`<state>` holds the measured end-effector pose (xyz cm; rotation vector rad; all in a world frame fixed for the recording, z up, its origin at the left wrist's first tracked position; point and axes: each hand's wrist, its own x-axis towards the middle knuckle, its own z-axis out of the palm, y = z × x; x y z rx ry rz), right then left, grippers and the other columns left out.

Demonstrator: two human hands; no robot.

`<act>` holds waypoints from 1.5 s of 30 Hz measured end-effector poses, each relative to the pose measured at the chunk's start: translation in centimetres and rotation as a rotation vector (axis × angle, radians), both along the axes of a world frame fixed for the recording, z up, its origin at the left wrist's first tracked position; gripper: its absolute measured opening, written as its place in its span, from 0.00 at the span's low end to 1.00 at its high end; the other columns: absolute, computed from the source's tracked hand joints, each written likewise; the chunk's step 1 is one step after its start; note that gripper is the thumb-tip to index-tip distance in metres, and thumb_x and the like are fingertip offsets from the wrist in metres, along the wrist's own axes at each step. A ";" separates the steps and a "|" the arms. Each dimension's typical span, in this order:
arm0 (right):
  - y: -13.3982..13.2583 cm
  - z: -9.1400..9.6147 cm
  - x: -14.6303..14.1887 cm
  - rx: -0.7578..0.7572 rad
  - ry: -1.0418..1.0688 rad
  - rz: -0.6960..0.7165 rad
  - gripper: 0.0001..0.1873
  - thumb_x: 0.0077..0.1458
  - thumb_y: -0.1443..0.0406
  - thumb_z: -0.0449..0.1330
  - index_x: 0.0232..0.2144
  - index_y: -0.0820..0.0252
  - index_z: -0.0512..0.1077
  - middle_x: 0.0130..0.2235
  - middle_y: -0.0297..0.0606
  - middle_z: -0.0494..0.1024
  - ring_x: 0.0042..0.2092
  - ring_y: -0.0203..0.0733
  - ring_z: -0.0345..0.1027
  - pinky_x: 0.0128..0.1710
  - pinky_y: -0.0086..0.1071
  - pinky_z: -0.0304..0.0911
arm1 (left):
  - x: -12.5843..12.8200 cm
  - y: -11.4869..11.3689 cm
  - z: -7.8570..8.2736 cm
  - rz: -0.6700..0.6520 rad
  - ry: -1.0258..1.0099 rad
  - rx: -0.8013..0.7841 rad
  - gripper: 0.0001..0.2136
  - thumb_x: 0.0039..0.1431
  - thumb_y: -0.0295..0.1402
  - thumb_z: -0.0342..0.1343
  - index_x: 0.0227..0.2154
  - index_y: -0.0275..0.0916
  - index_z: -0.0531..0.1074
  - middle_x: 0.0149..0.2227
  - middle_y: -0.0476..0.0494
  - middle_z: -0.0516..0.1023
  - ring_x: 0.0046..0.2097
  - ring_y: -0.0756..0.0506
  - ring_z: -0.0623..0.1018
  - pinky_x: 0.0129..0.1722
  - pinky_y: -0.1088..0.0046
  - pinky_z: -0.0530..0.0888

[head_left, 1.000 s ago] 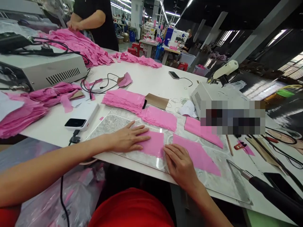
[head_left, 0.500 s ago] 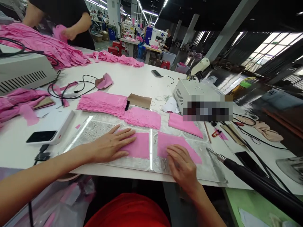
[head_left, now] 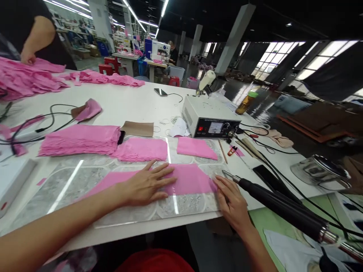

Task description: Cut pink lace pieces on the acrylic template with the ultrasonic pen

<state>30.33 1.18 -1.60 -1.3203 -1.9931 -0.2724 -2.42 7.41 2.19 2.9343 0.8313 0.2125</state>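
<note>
My left hand (head_left: 147,185) lies flat, fingers spread, on a pink fabric piece (head_left: 187,180) spread over a clear plate (head_left: 65,192) on the white table (head_left: 133,102). My right hand (head_left: 231,202) rests at the fabric's right edge, fingers extended on the plate, just beside the metal tip of a black-handled tool (head_left: 280,207). Behind the plate lie a tall stack of pink pieces (head_left: 81,139), a lower stack (head_left: 141,149) and a single pink piece (head_left: 195,148).
A white control box (head_left: 210,121) with a meter stands behind the plate, cables trailing right. A brown card (head_left: 138,129), a phone (head_left: 160,91), small snips (head_left: 231,151) and a metal lid (head_left: 319,170) lie around. Another person's arm (head_left: 36,37) works at pink piles (head_left: 25,79) far left.
The view swung right. The two separate pink pieces under my hands now lie joined as one long strip; my right hand shifted to the strip's right end beside the tool tip.
</note>
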 end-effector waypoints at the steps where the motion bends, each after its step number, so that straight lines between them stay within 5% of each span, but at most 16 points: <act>1: 0.0 -0.1 0.1 -0.019 0.000 -0.003 0.19 0.60 0.69 0.52 0.52 0.53 0.72 0.51 0.41 0.77 0.52 0.45 0.72 0.50 0.43 0.71 | 0.1 0.3 -0.3 0.011 0.001 0.015 0.25 0.68 0.50 0.41 0.64 0.49 0.58 0.67 0.43 0.56 0.68 0.37 0.56 0.67 0.51 0.42; 10: -0.3 -0.7 0.3 0.006 0.165 -0.070 0.16 0.57 0.73 0.51 0.42 0.57 0.75 0.49 0.43 0.77 0.50 0.43 0.73 0.49 0.39 0.72 | 0.0 0.7 -1.3 0.051 0.051 0.134 0.27 0.69 0.49 0.41 0.66 0.49 0.51 0.67 0.42 0.55 0.67 0.37 0.57 0.66 0.51 0.40; 25: -0.3 -0.5 0.2 -0.078 -0.027 -0.079 0.18 0.60 0.64 0.54 0.51 0.51 0.73 0.56 0.42 0.72 0.54 0.47 0.70 0.51 0.44 0.70 | 0.0 0.8 -2.1 0.092 0.055 0.247 0.28 0.68 0.51 0.41 0.67 0.49 0.48 0.67 0.44 0.55 0.68 0.35 0.54 0.66 0.52 0.45; 32: -0.1 -0.1 -0.1 -0.135 -0.134 -0.119 0.21 0.61 0.59 0.53 0.55 0.53 0.69 0.58 0.44 0.70 0.54 0.49 0.69 0.51 0.48 0.70 | 0.1 0.6 -2.4 0.126 0.024 0.317 0.30 0.67 0.51 0.41 0.67 0.41 0.52 0.66 0.36 0.58 0.66 0.35 0.60 0.62 0.55 0.59; 40: -0.4 -0.8 -0.3 0.043 0.073 -0.114 0.11 0.59 0.66 0.55 0.42 0.59 0.74 0.50 0.45 0.76 0.50 0.45 0.72 0.47 0.39 0.72 | 5.1 1.4 0.6 -0.067 0.053 0.096 0.25 0.69 0.49 0.39 0.65 0.47 0.56 0.67 0.42 0.55 0.68 0.37 0.56 0.65 0.53 0.55; 45: -0.4 -0.8 -0.5 0.099 0.159 -0.100 0.06 0.57 0.69 0.56 0.36 0.58 0.73 0.46 0.43 0.77 0.46 0.42 0.74 0.46 0.36 0.72 | 8.8 3.2 0.9 -0.191 0.098 -0.049 0.25 0.69 0.49 0.39 0.64 0.45 0.59 0.68 0.40 0.51 0.69 0.35 0.50 0.66 0.49 0.51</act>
